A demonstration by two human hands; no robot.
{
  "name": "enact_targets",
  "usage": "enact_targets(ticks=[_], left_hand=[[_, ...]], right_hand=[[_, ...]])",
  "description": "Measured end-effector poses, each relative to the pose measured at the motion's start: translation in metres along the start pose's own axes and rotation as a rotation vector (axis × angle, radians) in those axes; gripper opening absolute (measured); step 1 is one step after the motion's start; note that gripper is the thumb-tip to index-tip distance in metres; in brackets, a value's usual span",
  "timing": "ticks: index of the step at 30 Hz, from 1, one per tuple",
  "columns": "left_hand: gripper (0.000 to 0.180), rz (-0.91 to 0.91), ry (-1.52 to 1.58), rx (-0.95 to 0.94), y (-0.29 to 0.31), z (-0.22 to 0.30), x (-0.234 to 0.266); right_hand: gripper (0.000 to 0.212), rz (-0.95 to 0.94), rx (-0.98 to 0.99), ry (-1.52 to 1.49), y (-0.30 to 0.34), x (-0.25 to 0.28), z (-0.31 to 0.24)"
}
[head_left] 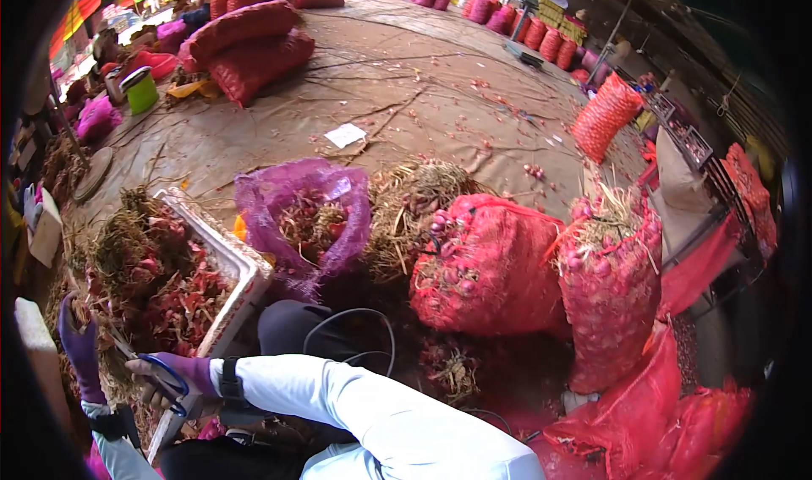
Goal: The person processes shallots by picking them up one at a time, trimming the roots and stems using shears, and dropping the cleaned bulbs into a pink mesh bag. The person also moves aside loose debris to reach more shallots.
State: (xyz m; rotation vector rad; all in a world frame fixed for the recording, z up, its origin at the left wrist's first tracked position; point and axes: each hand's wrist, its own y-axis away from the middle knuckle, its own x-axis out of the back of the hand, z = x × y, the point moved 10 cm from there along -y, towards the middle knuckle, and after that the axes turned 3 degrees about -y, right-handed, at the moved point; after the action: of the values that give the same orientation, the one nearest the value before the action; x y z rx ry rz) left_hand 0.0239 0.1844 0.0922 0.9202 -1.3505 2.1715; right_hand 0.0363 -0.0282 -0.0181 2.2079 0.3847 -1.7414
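My right hand (161,380), in a purple glove with a pale palm, grips blue-handled scissors (183,387) over the near side of a white foam box (241,290). The blades point up and left toward my other hand. At the far left, my left hand (80,349), also gloved in purple, is raised with its fingers curled round a brownish bunch of dry onion stalks (82,312); its exact shape is hard to make out. Inside the box lie dry stalks (123,243) and loose red onion skins (182,298).
Beyond my knee stands an open purple mesh bag (254,188) with trimmings inside. A stalk heap (414,201), a red mesh sack of onions (507,268) and an upright onion sack (609,311) stand to the right. Full sacks (262,57) lie on the far tarpaulin (423,49).
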Motion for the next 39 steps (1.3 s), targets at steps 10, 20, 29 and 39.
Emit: enact_targets(ticks=[10, 20, 29, 39], left_hand=[[0.062, -0.173, 0.551, 0.498, 0.0, 0.037, -0.015], [0.031, -0.058, 0.921, 0.699, 0.032, 0.011, 0.033], [0.039, -0.306, 0.703, 0.399, 0.022, 0.081, 0.033], [0.051, -0.038, 1.307, 0.499, 0.064, 0.067, 0.03]], right_hand=[[0.041, -0.053, 0.043, 0.063, -0.004, 0.017, -0.031], [0.046, -0.195, 0.027, 0.16, -0.014, -0.04, 0.003], [0.043, -0.103, 0.056, 0.134, -0.033, -0.017, -0.011], [0.058, 0.205, 0.186, 0.716, -0.011, -0.002, -0.04]])
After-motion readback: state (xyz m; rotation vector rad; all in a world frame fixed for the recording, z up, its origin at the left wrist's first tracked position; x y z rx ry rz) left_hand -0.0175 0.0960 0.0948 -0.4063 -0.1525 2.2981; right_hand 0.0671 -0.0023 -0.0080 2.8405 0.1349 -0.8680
